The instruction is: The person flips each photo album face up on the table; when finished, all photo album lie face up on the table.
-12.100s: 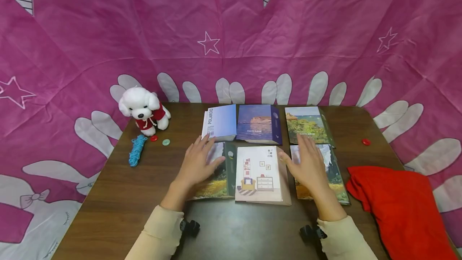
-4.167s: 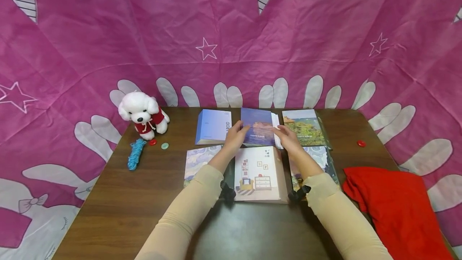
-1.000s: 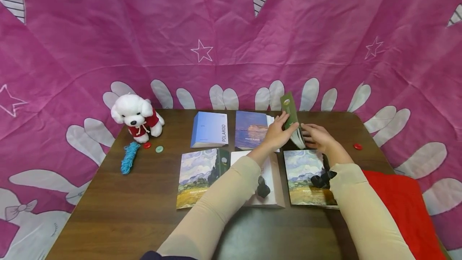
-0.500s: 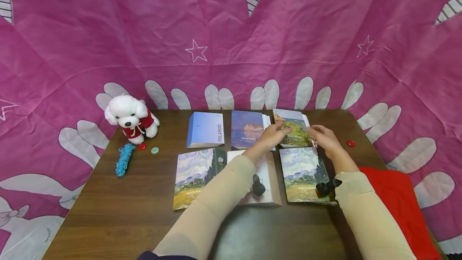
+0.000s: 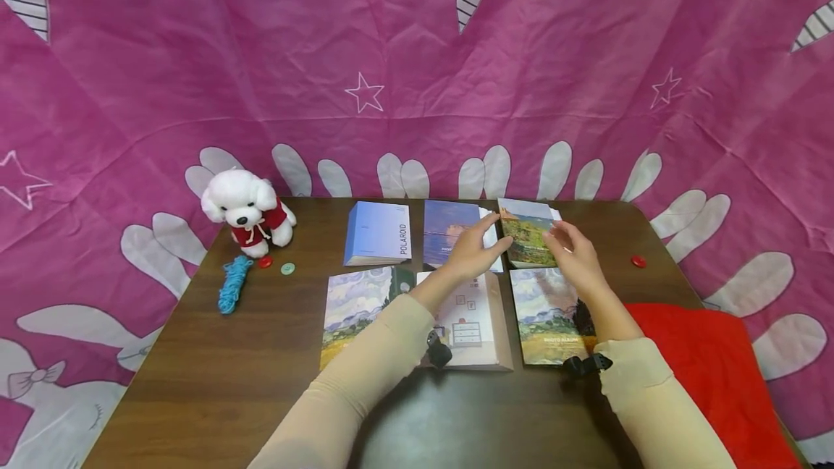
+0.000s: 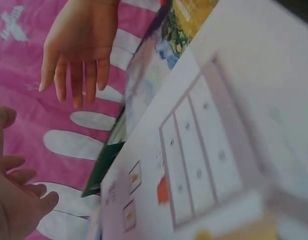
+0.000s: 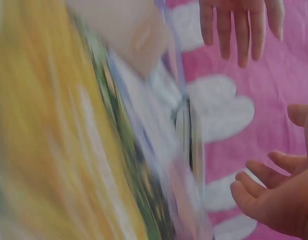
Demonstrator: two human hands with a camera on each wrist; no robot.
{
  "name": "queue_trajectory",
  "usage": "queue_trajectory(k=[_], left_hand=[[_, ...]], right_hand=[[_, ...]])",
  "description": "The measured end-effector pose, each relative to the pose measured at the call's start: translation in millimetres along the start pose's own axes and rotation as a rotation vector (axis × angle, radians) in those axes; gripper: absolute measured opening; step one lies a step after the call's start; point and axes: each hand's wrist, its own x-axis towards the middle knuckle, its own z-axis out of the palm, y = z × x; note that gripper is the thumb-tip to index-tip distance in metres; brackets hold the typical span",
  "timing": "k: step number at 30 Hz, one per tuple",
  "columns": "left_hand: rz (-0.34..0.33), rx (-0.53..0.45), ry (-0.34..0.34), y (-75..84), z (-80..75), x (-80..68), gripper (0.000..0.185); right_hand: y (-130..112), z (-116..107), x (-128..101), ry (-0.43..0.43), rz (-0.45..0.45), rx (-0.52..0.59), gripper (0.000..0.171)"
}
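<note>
My left hand hovers between a purple seascape photo album and a garden-picture photo album at the back right, its fingers spread and holding nothing. Close to the garden album's right side is my right hand, fingers relaxed. The wrist views show both palms facing each other with air between them. A blue POLAROID album lies at the back left. Along the front row are a wheat-field album, a white album with drawn furniture and a second wheat-field album. My left forearm partly covers the first two.
A white toy dog in red sits at the table's back left, by a red button, a green button and a blue cord bundle. Another red button and a red cloth lie on the right.
The POLAROID, seascape and garden albums have been turned about; the garden album, tipped up a second ago, now lies flat, shifted left from its early place. Both hands have just drawn back from it.
</note>
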Motion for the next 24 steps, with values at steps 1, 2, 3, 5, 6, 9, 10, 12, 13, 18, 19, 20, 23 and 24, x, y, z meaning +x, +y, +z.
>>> queue_trajectory(k=[1,2,3,5,6,9,10,12,13,18,19,20,23,24], left_hand=[[0.008,0.006,-0.001,-0.4,-4.5,-4.5,0.064],[0.012,0.012,0.000,-1.1,-9.3,-9.8,0.064],[0.015,0.016,0.002,-1.9,-14.5,-15.6,0.064],[0.012,0.033,0.008,-5.7,-24.5,-27.7,0.064],[0.009,0.041,0.014,-8.2,-29.5,-34.2,0.063],[0.005,0.075,0.042,-18.0,-42.5,-51.4,0.063],[0.002,0.088,0.051,-21.9,-45.6,-56.5,0.063],[0.008,0.095,0.068,-27.6,-50.4,-66.2,0.063],[0.011,0.094,0.074,-30.0,-51.3,-70.3,0.062],[0.009,0.079,0.071,-31.0,-52.8,-91.1,0.060],[0.006,0.079,0.068,-30.1,-53.6,-95.1,0.060],[0.006,0.085,0.066,-29.7,-54.9,-99.0,0.060],[0.006,0.096,0.068,-30.2,-59.7,-110.4,0.060],[0.007,0.101,0.076,-30.8,-61.1,-114.1,0.059]], right_hand=[[-3.6,5.0,-3.2,0.000,-0.008,0.023,0.062],[-7.3,10.3,-6.3,-0.006,-0.017,0.047,0.060],[-10.8,15.5,-9.8,-0.014,-0.015,0.069,0.060],[-16.9,25.9,-16.5,-0.039,-0.009,0.105,0.060],[-19.7,31.3,-19.5,-0.050,0.000,0.119,0.061],[-24.7,47.5,-27.9,-0.079,0.030,0.146,0.062],[-25.7,53.0,-30.3,-0.083,0.032,0.152,0.061],[-26.6,63.5,-35.2,-0.095,0.042,0.168,0.059],[-26.8,68.0,-38.0,-0.104,0.039,0.176,0.058],[-33.4,90.3,-51.6,-0.137,0.020,0.254,0.053],[-35.7,94.6,-54.6,-0.142,0.012,0.272,0.053],[-38.5,98.7,-57.7,-0.143,0.003,0.286,0.054],[-45.4,110.0,-66.8,-0.155,-0.031,0.307,0.059],[-47.8,114.0,-69.6,-0.155,-0.038,0.314,0.059]])
